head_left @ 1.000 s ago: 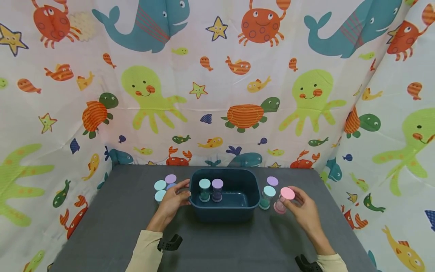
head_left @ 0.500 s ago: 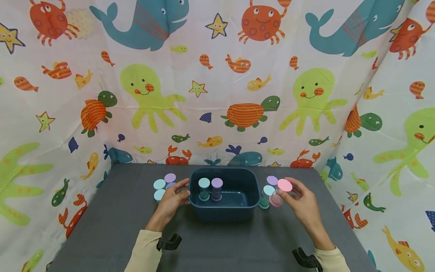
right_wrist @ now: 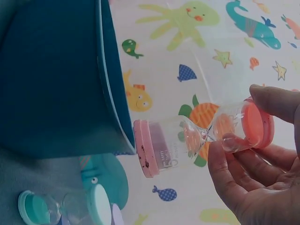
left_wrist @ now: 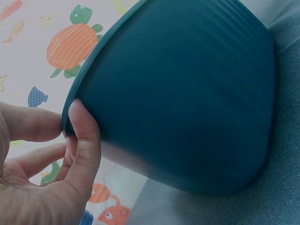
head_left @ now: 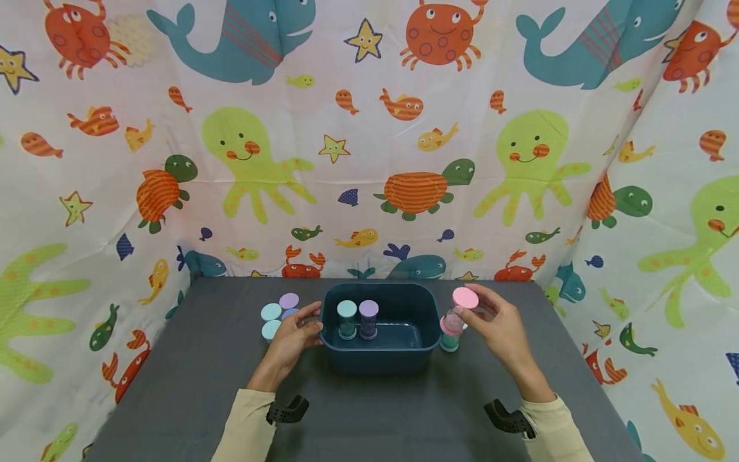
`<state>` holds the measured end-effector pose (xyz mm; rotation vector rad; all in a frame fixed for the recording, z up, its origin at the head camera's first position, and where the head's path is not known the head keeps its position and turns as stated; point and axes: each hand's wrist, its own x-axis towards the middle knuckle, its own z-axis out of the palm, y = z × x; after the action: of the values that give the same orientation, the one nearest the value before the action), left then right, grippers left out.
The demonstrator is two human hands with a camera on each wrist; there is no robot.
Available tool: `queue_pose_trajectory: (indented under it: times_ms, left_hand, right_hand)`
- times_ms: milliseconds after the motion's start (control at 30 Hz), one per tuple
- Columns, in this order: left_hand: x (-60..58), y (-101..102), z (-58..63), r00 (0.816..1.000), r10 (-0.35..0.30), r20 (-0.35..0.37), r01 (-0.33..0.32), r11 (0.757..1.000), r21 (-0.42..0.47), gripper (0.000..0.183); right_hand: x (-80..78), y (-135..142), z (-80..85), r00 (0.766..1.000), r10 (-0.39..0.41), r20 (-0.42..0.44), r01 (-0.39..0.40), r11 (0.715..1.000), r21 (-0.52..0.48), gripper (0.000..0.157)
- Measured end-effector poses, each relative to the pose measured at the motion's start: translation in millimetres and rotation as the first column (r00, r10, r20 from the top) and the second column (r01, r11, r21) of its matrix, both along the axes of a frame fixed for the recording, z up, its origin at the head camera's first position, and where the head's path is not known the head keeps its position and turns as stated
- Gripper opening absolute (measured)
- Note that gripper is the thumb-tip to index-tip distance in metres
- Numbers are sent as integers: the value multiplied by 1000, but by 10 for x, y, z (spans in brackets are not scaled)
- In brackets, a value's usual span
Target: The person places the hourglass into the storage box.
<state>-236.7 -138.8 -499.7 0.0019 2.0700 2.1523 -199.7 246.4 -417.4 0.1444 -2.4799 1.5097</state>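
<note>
In the head view a dark blue plastic bin (head_left: 378,364) stands mid-table. My left hand (head_left: 288,350) pinches its left rim; in the left wrist view the thumb and fingers of that hand (left_wrist: 51,164) straddle the bin's edge (left_wrist: 187,103). My right hand (head_left: 501,330) holds a pink-capped sand timer (head_left: 465,297) by its upper end, raised beside the bin's right wall. The right wrist view has the pink timer (right_wrist: 173,140) with its lower cap right at the bin's rim (right_wrist: 115,101). Inside the bin stand a mint-capped timer (head_left: 347,310) and a purple-capped timer (head_left: 368,310).
Right of the bin a green sand timer (head_left: 450,341) stands partly behind the held one; a purple cap (right_wrist: 117,215) shows past it in the right wrist view. Several timers with mint (head_left: 271,312) and purple caps (head_left: 289,301) stand left of the bin. A patterned curtain (head_left: 369,141) encloses the table.
My right hand has lifted the pink sand timer and carried it leftward and up, toward the bin, over the green one. My left hand keeps its hold on the bin's rim.
</note>
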Motion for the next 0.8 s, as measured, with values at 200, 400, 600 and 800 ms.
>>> queue_pose_trajectory:
  times_ms: [200,400,600,800]
  left_hand:
    - [10,-2,1,1000,1,3,-1,1000,3,51]
    - [-8,-9,-6,1000,-1,3,1,1000,9,50]
    - [-26,-9,1,1000,-13,2,13,1000,8,50]
    - [-21,-30,-6,1000,-11,13,11,1000,10,49]
  right_hand:
    - [-50,-120,3,999,40,19,-39,999,-36,56]
    - [-114,-238,-41,997,73,9,-72,995,-67,52]
    - [-144,-400,-18,993,121,8,-120,989,-88,51]
    - [-203,-557,-5,988,152,30,-149,984,-98,53]
